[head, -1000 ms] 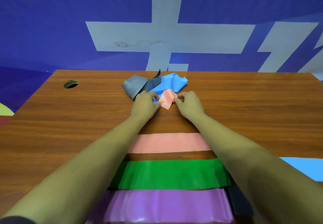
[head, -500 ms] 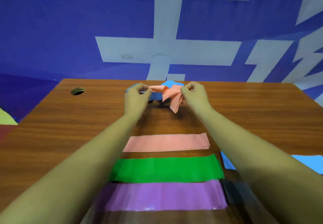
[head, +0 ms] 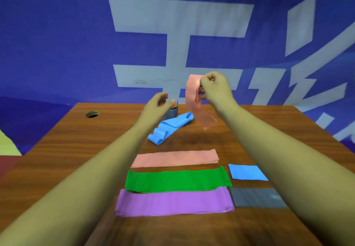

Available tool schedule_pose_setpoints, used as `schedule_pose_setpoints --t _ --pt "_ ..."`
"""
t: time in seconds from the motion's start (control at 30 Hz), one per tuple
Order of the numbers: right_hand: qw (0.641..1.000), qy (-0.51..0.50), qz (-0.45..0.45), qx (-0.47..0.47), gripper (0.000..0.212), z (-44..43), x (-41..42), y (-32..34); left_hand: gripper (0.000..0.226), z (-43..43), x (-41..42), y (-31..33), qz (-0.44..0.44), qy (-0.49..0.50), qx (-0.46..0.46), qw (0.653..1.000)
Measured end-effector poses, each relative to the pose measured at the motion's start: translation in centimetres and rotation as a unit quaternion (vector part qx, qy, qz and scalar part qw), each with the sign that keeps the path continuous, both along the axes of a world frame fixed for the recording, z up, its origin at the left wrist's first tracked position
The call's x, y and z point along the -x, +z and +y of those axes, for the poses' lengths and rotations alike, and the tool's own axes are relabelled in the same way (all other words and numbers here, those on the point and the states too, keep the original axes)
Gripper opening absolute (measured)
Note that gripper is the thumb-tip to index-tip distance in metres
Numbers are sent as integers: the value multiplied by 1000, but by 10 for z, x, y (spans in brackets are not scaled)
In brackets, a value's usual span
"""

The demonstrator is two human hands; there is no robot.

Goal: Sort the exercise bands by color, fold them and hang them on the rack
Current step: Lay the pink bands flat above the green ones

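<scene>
The worktop carries a folded purple band, green band and pink band. A loose pink band dangles above its far end, pinched in my right hand. My left hand hovers beside it, fingers relaxed, holding nothing.

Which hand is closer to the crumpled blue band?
Left. The left hand hovers empty just above the crumpled blue band. The right hand is higher and off to its right, gripping the hanging pink band.
</scene>
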State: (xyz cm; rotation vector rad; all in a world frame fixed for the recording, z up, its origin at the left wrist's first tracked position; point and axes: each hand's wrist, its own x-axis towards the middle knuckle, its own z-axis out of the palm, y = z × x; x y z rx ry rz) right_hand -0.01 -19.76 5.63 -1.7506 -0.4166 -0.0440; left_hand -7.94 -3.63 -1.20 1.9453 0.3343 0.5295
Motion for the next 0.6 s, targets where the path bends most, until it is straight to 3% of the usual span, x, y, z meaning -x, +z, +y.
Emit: schedule_pose_setpoints --t 0.1,0.17,0.27,0.5,0.6 --pt "1000 16 -17 -16 11 -7 18 20 46 -14 12 18 -16 -80 75 994" --pt "998 40 -16 -37 13 -13 30 31 39 -23 20 30 -25 -119 70 990" --pt "995 75 0 -61 14 -22 43 41 31 -38 34 46 -45 -129 37 990" --pt "997 64 8 -32 12 -43 53 39 18 -53 64 58 -37 -136 94 986" --pt "992 93 55 -60 15 -53 63 34 17 -60 76 62 -30 -164 128 978"
